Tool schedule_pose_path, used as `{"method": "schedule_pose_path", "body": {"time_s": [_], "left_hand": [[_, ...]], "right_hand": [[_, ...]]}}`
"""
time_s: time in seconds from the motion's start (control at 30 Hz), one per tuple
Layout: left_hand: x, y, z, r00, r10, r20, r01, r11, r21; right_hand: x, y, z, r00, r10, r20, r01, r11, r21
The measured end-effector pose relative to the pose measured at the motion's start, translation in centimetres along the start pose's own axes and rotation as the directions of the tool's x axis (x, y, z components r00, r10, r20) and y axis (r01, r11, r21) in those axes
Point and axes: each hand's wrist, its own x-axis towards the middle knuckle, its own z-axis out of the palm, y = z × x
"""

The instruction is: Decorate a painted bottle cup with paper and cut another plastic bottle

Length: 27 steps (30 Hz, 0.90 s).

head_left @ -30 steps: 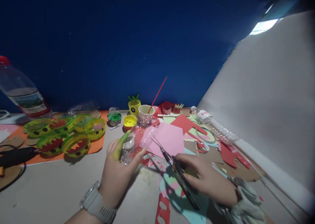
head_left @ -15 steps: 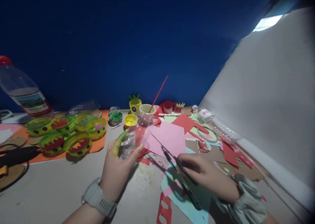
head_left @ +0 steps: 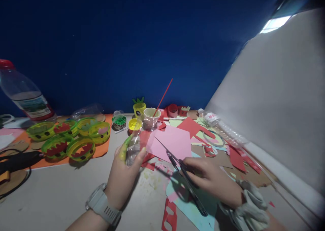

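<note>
Lower centre of the frame: our left hand (head_left: 124,175) half-curls around a clear plastic piece (head_left: 133,149), probably light, springy, slippery, best held round its wall; our right hand (head_left: 207,177) closes on parted scissors (head_left: 188,183).

Left hand's grip (head_left: 124,176) curled round a clear plastic piece (head_left: 133,150), one finger (head_left: 123,152) smeared yellow-green; it looks like part of a bottle, though see-through edges make that hard to call. Over to the right hand's grip (head_left: 209,177), and it's got black scissors (head_left: 193,194), blades parted, pointing towards pink paper (head_left: 175,141)! Six yellow-green rings (head_left: 87,154) line up left on the counter (head_left: 63,197).
</note>
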Motion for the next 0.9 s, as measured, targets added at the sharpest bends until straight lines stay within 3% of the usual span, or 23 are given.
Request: {"method": "schedule_pose_path", "body": {"time_s": [0.3,0.57,0.9], "left_hand": [[-0.4,0.5,0.1,0.997,0.014,0.077,-0.007,0.996,-0.092],[-0.5,0.8,-0.1,0.999,0.036,0.003,-0.036,0.999,0.029],[-0.4,0.8,-0.1,0.996,0.093,0.009,-0.093,0.995,0.024]], "right_hand": [[-0.3,-0.2,0.6,0.987,-0.154,-0.054,0.142,0.973,-0.182],[-0.3,-1.2,0.0,0.990,-0.129,-0.057,0.114,0.969,-0.218],[-1.2,-1.5,-0.7,0.994,-0.108,0.015,0.109,0.980,-0.168]]}}
